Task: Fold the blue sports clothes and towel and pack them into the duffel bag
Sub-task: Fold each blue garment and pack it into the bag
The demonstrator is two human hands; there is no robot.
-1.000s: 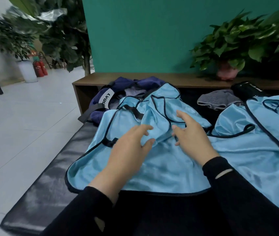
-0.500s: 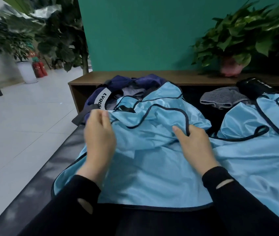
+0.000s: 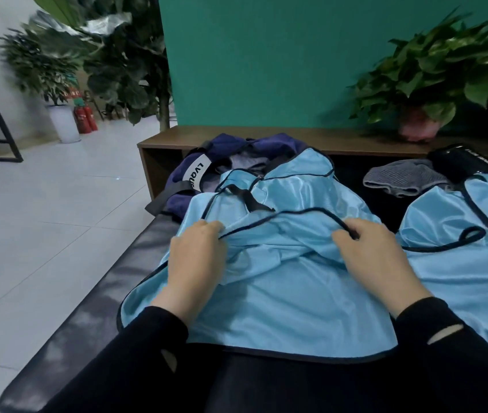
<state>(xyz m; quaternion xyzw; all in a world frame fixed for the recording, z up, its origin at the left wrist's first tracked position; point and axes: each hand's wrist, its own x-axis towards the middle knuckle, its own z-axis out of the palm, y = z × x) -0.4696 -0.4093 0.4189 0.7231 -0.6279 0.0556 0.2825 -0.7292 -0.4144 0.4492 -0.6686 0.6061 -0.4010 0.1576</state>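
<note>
Two hands pinch the dark-piped edge of a shiny light-blue sports vest (image 3: 278, 281): the left hand (image 3: 196, 257) at its left side, the right hand (image 3: 376, 254) at its right. It lies on a black padded bench (image 3: 66, 329). Beyond it sits a navy duffel bag (image 3: 236, 153); right lies a second light-blue garment (image 3: 460, 263).

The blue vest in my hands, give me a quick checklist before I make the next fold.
1. Left hand grips the trim of the blue vest: ok.
2. Right hand grips the trim: ok.
3. Vest lies flat: not ok, bunched in the middle.
4. Second vest lies apart: ok.
5. Duffel bag open: ok, though the vest's top drapes over it.
6. Grey towel folded: cannot tell.
</note>
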